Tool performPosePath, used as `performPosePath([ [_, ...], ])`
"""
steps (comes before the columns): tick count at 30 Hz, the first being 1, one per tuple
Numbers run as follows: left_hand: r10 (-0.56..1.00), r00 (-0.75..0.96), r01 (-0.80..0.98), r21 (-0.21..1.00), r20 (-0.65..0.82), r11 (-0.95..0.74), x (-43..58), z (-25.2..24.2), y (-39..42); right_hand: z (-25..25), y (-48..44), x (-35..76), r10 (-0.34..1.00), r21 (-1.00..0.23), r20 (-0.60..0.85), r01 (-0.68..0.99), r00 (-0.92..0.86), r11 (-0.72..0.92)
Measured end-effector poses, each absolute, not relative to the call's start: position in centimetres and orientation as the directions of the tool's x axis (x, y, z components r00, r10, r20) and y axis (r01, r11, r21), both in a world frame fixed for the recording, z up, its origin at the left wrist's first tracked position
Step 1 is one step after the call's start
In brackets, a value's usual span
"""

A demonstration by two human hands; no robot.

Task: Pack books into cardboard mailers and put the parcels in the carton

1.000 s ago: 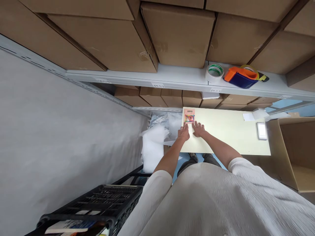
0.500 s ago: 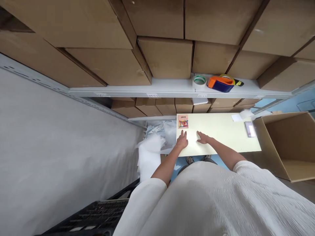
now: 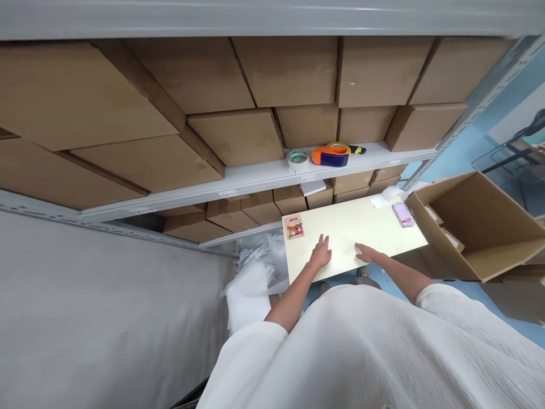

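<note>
Over the pale yellow tabletop (image 3: 340,221), my left hand (image 3: 321,253) has its fingers stretched out and holds nothing. My right hand (image 3: 367,253) is to its right, fingers apart, with nothing in it. Whether either hand touches the surface, I cannot tell. A small pink picture packet (image 3: 294,226) with a colourful print lies at the table's left end, nearest my left hand. At the right end is a blurred purple item (image 3: 403,215), with white paper (image 3: 385,197) beside it.
Brown cartons (image 3: 238,136) fill the shelf behind the table. On its ledge sit a tape roll (image 3: 298,159) and an orange-blue tape dispenser (image 3: 330,155). An open cardboard box (image 3: 502,227) stands at the right. White foam sheets (image 3: 249,298) are heaped left of the table.
The view has swung to the right, showing more of the open box and the items inside it. My left hand has moved right, away from the pink packet; both hands remain empty.
</note>
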State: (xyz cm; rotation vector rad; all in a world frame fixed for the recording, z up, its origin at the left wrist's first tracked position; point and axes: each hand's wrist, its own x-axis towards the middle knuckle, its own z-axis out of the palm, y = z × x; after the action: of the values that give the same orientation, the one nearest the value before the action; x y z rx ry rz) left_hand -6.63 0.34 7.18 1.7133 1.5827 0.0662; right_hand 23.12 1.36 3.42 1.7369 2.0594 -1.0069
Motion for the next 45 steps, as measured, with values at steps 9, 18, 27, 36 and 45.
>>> performPosePath([
  [9,0.878,0.231,0.798,0.598,-0.419,0.076,0.7,8.4,2.5,7.3,6.1,30.0,0.842,-0.478,-0.426,0.872,-0.33,0.1],
  [18,0.926,0.084,0.74,0.646,-0.369,0.19,7.3,9.1,3.7,21.7,25.7,28.9,0.828,-0.513,0.4,0.652,-0.394,0.558],
  [27,0.943,-0.091,0.692,0.66,-0.32,0.291,9.2,9.9,2.2,28.2,38.5,23.5,0.871,-0.365,0.265,0.793,-0.413,0.487],
  [36,0.935,-0.1,0.681,0.662,-0.339,0.313,8.8,9.0,2.8,28.1,39.2,23.8,0.868,-0.367,0.279,0.79,-0.41,0.491],
  [45,0.937,0.079,0.712,0.677,-0.34,0.185,9.1,7.8,5.5,24.6,28.7,32.3,0.891,-0.572,0.425,0.716,-0.159,0.4],
])
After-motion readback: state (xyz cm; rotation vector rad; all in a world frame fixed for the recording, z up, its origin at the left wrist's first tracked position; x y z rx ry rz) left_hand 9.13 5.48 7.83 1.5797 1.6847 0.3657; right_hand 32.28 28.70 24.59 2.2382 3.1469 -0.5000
